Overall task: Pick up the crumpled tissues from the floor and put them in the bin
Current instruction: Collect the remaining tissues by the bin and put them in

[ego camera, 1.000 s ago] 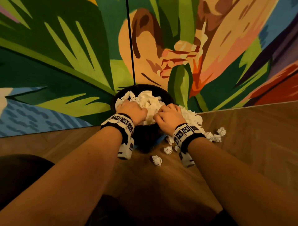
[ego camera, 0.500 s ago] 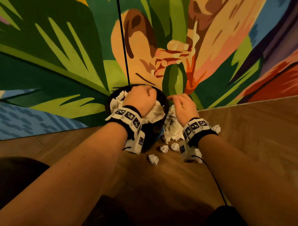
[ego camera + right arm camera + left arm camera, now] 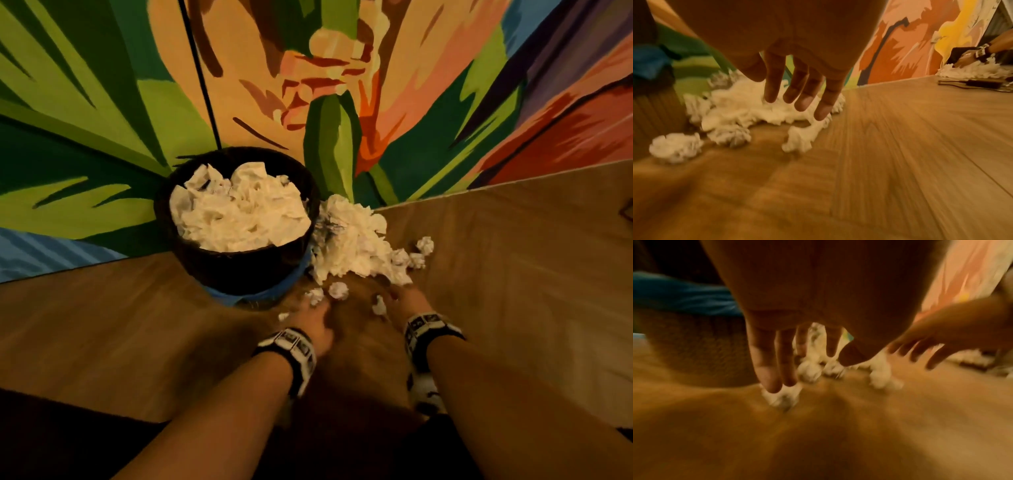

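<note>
A dark round bin stands against the painted wall, heaped to the rim with white tissues. A pile of crumpled tissues lies on the floor to its right, with small tissue balls in front. My left hand hangs low over the floor, its straight fingertips touching one ball. My right hand hovers at the pile's near edge, its fingers spread and holding nothing, above a loose tissue.
The wooden floor stretches open to the right and toward me. A blue band circles the bin's base. Far right in the right wrist view, another person's hand rests on a second tissue pile, with a dark tool on the floor.
Both hands have left the bin's top and dropped to the floor in front of the pile. The left hand had been pressing tissues into the bin. The head view has tilted down.
</note>
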